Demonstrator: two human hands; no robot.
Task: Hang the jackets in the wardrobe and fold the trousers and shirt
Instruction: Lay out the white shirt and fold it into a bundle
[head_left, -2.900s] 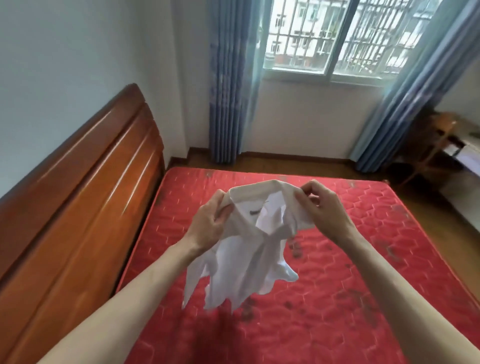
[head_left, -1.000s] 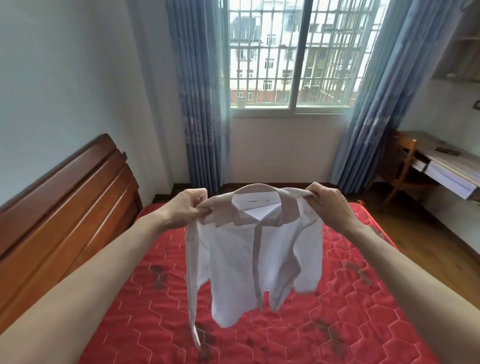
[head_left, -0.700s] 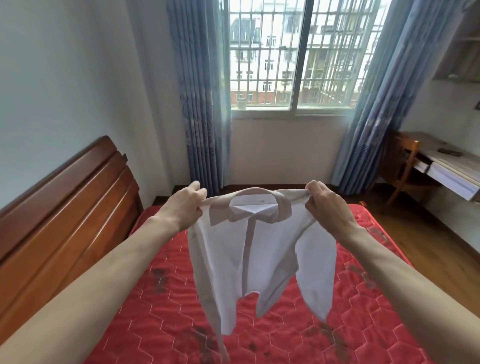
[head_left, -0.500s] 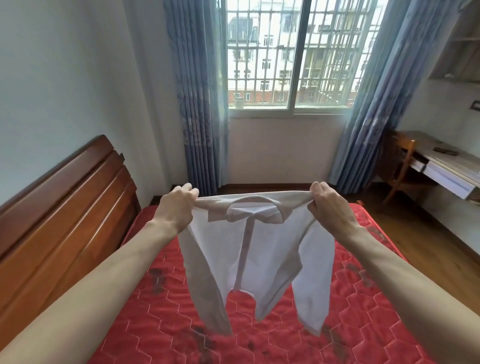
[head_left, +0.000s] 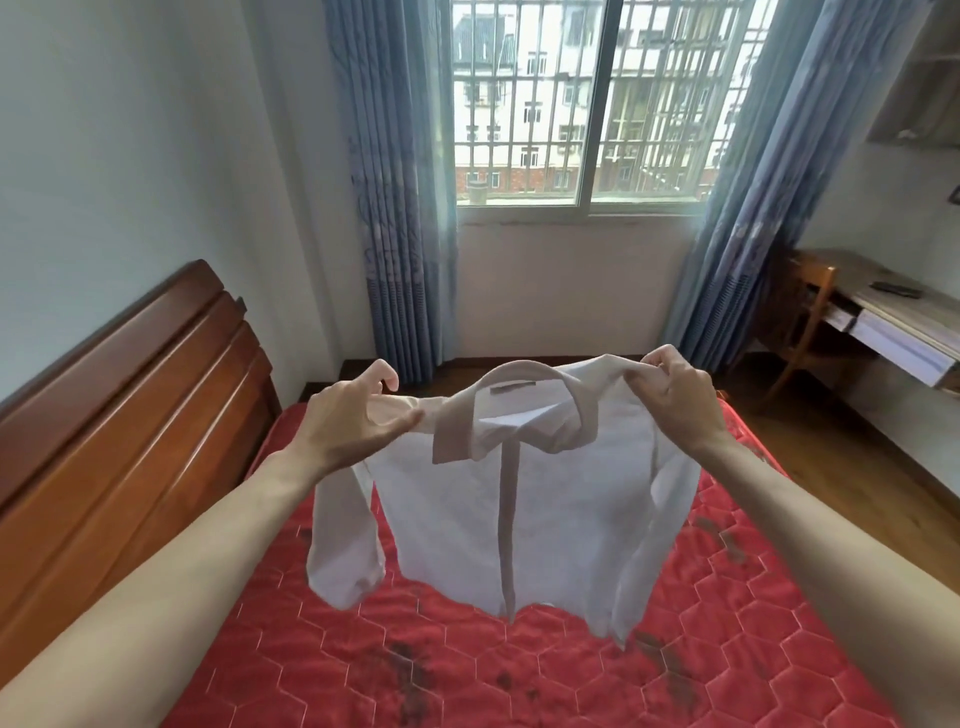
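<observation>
A white collared shirt (head_left: 524, 509) hangs in the air above the red quilted mattress (head_left: 571, 670), front toward me, buttoned, with both sleeves dangling. My left hand (head_left: 353, 421) pinches its left shoulder between thumb and fingers. My right hand (head_left: 675, 395) grips the right shoulder with curled fingers. The collar sits between the two hands. No jackets or trousers are in view.
A wooden headboard (head_left: 119, 415) runs along the left of the bed. Ahead are a barred window (head_left: 587, 104) and blue curtains (head_left: 400, 197). A wooden desk (head_left: 893, 322) with a chair (head_left: 810, 322) stands at the right on the wooden floor.
The bunched shirt has been shaken out and now hangs full length. In the last half second its body swung forward and spread wider, and my hands stayed on the shoulders.
</observation>
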